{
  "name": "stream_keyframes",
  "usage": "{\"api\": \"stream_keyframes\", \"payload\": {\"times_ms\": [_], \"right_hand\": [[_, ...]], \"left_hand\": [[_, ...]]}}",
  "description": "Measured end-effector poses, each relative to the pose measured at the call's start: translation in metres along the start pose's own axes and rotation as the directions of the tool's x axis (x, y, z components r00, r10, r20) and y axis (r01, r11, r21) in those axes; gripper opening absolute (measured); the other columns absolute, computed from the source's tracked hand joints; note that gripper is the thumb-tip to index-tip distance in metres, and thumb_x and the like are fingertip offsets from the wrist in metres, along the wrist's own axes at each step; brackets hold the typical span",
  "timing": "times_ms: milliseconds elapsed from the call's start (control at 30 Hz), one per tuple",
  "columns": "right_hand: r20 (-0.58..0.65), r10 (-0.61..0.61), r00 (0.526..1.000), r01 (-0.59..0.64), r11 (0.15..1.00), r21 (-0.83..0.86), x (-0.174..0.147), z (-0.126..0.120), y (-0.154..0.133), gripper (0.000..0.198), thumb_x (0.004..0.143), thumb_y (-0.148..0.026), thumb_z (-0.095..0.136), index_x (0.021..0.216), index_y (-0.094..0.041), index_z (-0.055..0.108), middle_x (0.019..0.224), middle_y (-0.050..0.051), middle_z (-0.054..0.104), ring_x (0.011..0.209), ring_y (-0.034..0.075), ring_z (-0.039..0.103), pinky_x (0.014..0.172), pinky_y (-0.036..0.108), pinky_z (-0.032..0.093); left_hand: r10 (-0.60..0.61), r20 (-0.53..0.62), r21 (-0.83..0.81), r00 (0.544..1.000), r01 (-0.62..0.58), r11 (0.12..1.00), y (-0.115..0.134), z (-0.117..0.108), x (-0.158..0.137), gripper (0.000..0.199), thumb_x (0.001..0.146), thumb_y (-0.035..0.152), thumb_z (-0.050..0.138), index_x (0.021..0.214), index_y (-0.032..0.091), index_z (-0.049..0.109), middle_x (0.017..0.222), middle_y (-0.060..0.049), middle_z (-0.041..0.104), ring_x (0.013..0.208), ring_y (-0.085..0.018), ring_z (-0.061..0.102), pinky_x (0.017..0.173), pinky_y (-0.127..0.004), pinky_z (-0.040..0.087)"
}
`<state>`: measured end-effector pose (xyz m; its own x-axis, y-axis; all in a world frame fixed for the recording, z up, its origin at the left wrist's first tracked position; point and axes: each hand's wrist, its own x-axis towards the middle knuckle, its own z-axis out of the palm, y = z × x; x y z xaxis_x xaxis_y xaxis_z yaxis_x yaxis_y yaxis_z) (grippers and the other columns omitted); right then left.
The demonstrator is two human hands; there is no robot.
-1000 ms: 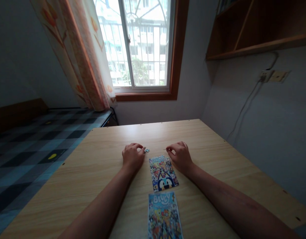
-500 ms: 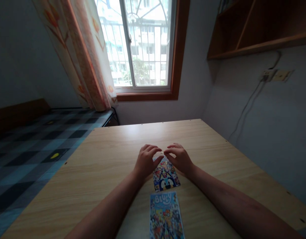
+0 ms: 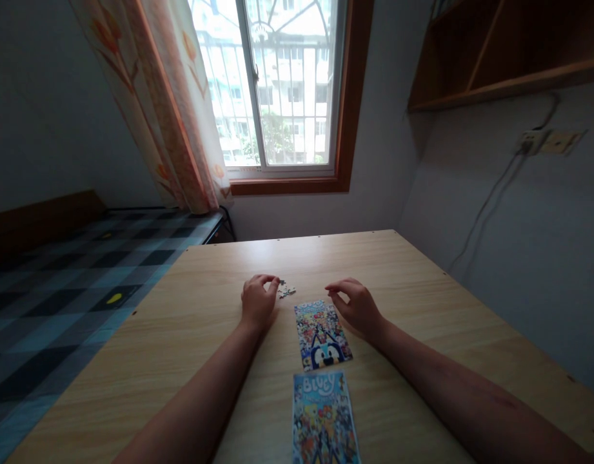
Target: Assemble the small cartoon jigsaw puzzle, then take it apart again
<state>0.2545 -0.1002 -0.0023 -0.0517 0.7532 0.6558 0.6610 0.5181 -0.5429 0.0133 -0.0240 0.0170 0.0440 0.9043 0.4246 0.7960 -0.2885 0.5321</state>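
Grey-white puzzle pieces (image 3: 287,291) lie in a small heap just beside the left hand's fingers (image 3: 275,281), whose thumb and forefinger are bent towards each other at its edge; whether they pinch a piece I cannot tell. Across from them, the right hand (image 3: 358,307) hovers near the top right corner of the puzzle picture (image 3: 324,338), its fingertips close together (anything between them is too small to make out).

Half a second ago both hands nearly met over the picture's upper edge, and the left hand (image 3: 258,304) covered the heap; now it has gone back to the left, the hands stand apart, and the pieces show again.

Below the puzzle picture, just apart from it, lies a printed sheet (image 3: 323,412) lettered "BLUEY", its lower part cut off by the frame. Its smaller lettering is blurred. Both lie on the pale wooden counter (image 3: 413,380). Further out are a checked bed (image 3: 79,309), cut off at the left, a flowered curtain (image 3: 166,109), a glaring window (image 3: 297,96) and a dark shelf (image 3: 509,87), whose inside is hard to make out.
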Motion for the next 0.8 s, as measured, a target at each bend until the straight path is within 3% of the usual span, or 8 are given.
{"api": "stream_keyframes", "payload": {"times_ms": [67,167,367,500,633,700,800], "right_hand": [[0.013,-0.007,1.0,0.007,1.0,0.0,0.0,0.0,0.001,0.016,0.09,-0.016,0.061,0.096,-0.021,0.075,0.093,0.005,0.075,0.092,0.02,0.068,0.089,0.034,0.051],[0.039,-0.007,0.999,0.007,1.0,-0.016,-0.001,0.001,0.0,0.016,0.089,-0.014,0.062,0.095,-0.021,0.075,0.092,0.004,0.075,0.092,0.019,0.067,0.09,0.033,0.049],[0.148,0.069,0.987,-0.057,0.995,-0.083,-0.003,0.004,0.006,0.02,0.09,-0.014,0.061,0.102,-0.02,0.075,0.102,0.005,0.074,0.101,0.021,0.064,0.096,0.036,0.046],[0.251,0.07,0.966,-0.038,0.991,-0.128,-0.004,0.008,0.013,0.027,0.091,-0.023,0.064,0.116,-0.018,0.073,0.116,0.009,0.071,0.112,0.023,0.061,0.104,0.04,0.044],[0.336,0.041,0.941,0.025,0.982,-0.189,-0.006,0.011,0.017,0.037,0.09,-0.035,0.067,0.124,-0.02,0.07,0.129,0.01,0.065,0.127,0.027,0.053,0.113,0.046,0.037],[0.364,0.027,0.931,0.053,0.977,-0.207,-0.006,0.011,0.016,0.036,0.09,-0.037,0.068,0.122,-0.022,0.071,0.129,0.01,0.065,0.13,0.028,0.051,0.114,0.048,0.035],[0.363,0.027,0.931,0.055,0.976,-0.213,-0.006,0.01,0.015,0.03,0.088,-0.035,0.07,0.116,-0.023,0.073,0.126,0.009,0.066,0.129,0.027,0.052,0.113,0.046,0.035]], "left_hand": [[-0.069,0.03,0.075,0.997,0.066,0.995,-0.006,0.002,0.003,0.025,0.091,0.035,0.055,0.09,0.023,0.078,0.111,-0.007,0.073,0.109,-0.028,0.061,0.099,-0.043,0.045],[-0.078,0.064,0.167,0.995,0.067,0.984,-0.008,0.005,0.001,0.026,0.09,0.035,0.055,0.09,0.024,0.078,0.12,-0.007,0.071,0.115,-0.031,0.058,0.103,-0.047,0.042],[-0.094,-0.013,0.103,0.996,0.095,0.99,-0.005,0.003,-0.001,0.029,0.093,0.029,0.05,0.105,0.025,0.076,0.125,-0.006,0.069,0.116,-0.029,0.058,0.105,-0.044,0.04],[0.117,-0.015,0.106,0.993,-0.115,0.988,0.006,-0.001,-0.006,0.027,0.094,0.028,0.051,0.103,0.023,0.076,0.115,-0.006,0.072,0.111,-0.027,0.059,0.103,-0.042,0.041],[0.339,0.216,0.142,0.916,-0.373,0.917,0.029,-0.003,-0.023,0.026,0.096,0.032,0.052,0.092,0.023,0.076,0.1,-0.008,0.073,0.098,-0.025,0.061,0.094,-0.039,0.045],[0.385,0.309,0.161,0.87,-0.447,0.88,0.04,-0.003,-0.032,0.024,0.095,0.032,0.053,0.094,0.022,0.076,0.099,-0.009,0.072,0.097,-0.027,0.061,0.091,-0.04,0.046],[0.353,0.394,0.223,0.849,-0.461,0.859,0.053,-0.003,-0.041,0.02,0.091,0.032,0.058,0.097,0.02,0.074,0.1,-0.012,0.071,0.101,-0.029,0.06,0.089,-0.042,0.046]]}}
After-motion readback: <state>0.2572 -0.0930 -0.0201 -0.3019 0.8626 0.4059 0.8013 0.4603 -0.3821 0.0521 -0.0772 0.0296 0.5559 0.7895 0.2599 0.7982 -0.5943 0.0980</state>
